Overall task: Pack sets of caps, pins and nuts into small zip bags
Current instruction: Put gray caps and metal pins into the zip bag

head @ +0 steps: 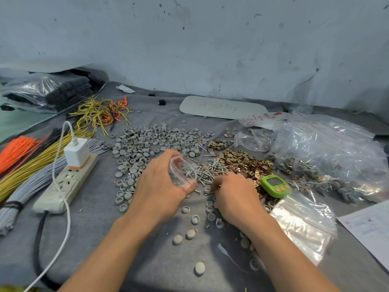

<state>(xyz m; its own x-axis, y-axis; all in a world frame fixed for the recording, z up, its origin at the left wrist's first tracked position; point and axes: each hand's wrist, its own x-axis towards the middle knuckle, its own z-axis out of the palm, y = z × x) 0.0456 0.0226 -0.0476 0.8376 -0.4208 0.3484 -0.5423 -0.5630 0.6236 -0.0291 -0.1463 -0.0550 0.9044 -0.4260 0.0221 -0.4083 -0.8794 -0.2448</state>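
There's the small zip bag (183,172), up in the left hand (162,186), well left of the green timer (274,185). Thumb & fingers are curled round it, mouth held open, a few pins and caps inside. The right hand (233,192) is down on the cloth just left of the timer, fingers curled at the edge of the pin pile (208,171), can't tell if anything's pinched. Brass nuts (246,163) are heaped just behind the timer, grey caps (151,140) spread further left. Empty zip bags (303,224) lie just in front of the timer, power strip (67,182) far left of it
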